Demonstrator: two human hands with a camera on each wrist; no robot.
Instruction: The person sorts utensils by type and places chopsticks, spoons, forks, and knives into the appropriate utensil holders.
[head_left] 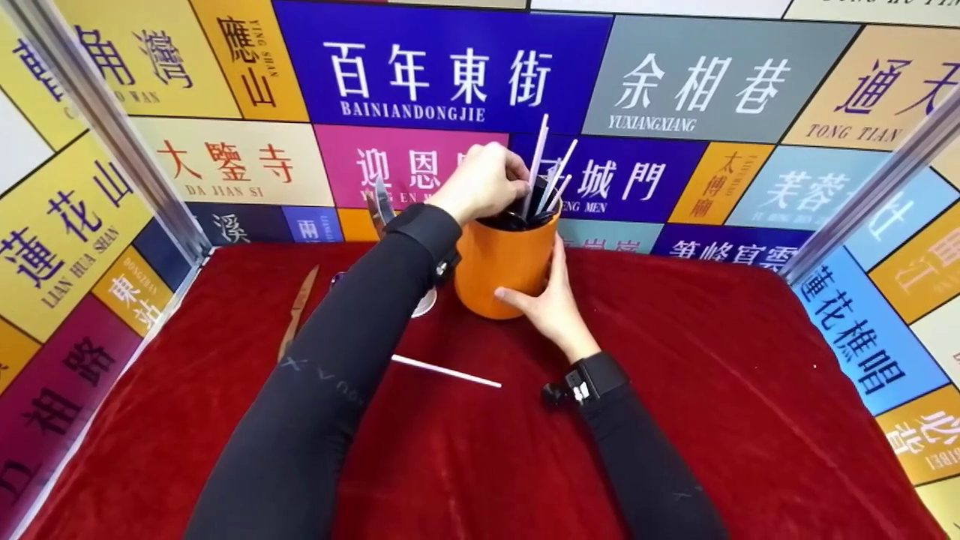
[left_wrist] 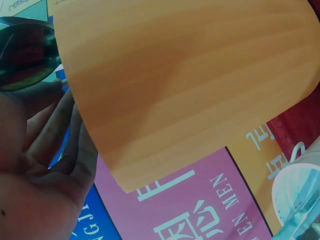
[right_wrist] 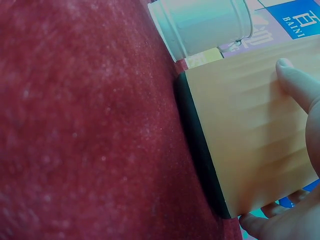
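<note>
My right hand grips an orange cylindrical container on the red cloth, thumb across its front and fingers round its far right side. In the right wrist view a dark base band shows under its ribbed wall. My left hand reaches over the rim with bent fingers, right beside several pale thin sticks standing in the container. Dark glossy rounded pieces poke from its mouth near the left thumb. I cannot tell whether the left fingertips pinch anything.
A white handled cup stands left of the container, mostly behind the left arm, with shiny metal blades rising near it. A thin white stick lies in front. Farther left lies a brown knife-shaped piece. Sign-printed panels enclose the table.
</note>
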